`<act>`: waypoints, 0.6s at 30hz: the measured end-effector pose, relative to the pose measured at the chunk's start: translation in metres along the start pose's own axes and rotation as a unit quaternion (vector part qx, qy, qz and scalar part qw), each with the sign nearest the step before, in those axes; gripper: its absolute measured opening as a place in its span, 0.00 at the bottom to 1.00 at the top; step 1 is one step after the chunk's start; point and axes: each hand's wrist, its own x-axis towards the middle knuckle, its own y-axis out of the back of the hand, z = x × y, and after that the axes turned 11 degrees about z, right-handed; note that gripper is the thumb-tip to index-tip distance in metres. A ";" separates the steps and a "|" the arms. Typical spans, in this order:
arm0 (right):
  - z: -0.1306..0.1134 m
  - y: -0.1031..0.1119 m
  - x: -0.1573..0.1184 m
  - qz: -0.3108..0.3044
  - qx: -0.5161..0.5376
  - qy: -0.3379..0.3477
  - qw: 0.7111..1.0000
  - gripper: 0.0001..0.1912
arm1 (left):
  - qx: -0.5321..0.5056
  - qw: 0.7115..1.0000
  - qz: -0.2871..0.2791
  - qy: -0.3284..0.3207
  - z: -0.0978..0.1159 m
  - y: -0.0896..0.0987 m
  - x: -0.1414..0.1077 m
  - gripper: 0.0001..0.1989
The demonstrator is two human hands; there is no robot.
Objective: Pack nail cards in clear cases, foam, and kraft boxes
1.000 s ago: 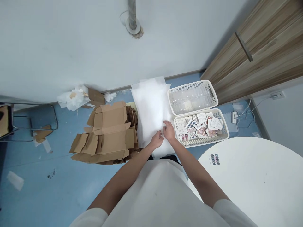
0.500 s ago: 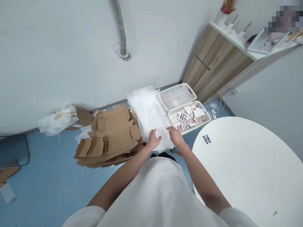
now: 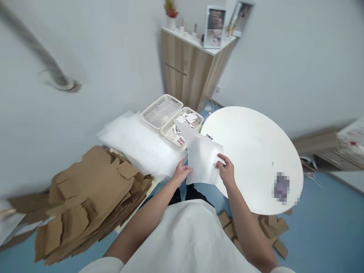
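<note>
evidently, one thin white sheet (image 3: 203, 157) is already apart from the pile (image 3: 139, 142), held up beside the round bench (image 3: 256, 148). the right hand (image 3: 226, 170) pinches its right edge; the left hand (image 3: 181, 173) meets its left edge, grip unclear. the pile itself lies untouched.

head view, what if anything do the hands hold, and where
White sheet, near its right edge in the right hand; left hand at its left edge, grip unclear.

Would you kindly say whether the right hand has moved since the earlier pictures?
Yes: the right hand has moved rightward toward the round white table, from the white sheet stack, and now overlaps the table's left side in view.
</note>
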 end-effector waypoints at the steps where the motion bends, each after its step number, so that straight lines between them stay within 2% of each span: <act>1: 0.008 0.012 -0.003 0.027 -0.009 -0.011 1.000 0.22 | 0.010 1.000 -0.023 -0.009 0.001 -0.009 0.000 0.39; 3: 0.025 0.036 -0.010 0.057 -0.045 -0.027 0.997 0.22 | 0.052 0.997 -0.048 -0.036 0.001 -0.028 0.001 0.36; 6: 0.051 0.071 -0.022 0.061 -0.130 -0.033 0.989 0.25 | 0.136 0.984 -0.064 -0.093 -0.001 -0.058 0.002 0.37; 11: 0.095 0.121 -0.037 0.061 -0.250 -0.052 0.965 0.29 | 0.272 0.940 -0.109 -0.178 -0.003 -0.111 0.002 0.38; 15: 0.126 0.150 -0.034 0.051 -0.296 -0.072 0.951 0.31 | 0.339 0.894 -0.151 -0.252 0.001 -0.147 0.001 0.33; 18: 0.142 0.162 -0.023 0.042 -0.307 -0.068 0.948 0.32 | 0.364 0.868 -0.178 -0.289 0.002 -0.167 0.003 0.27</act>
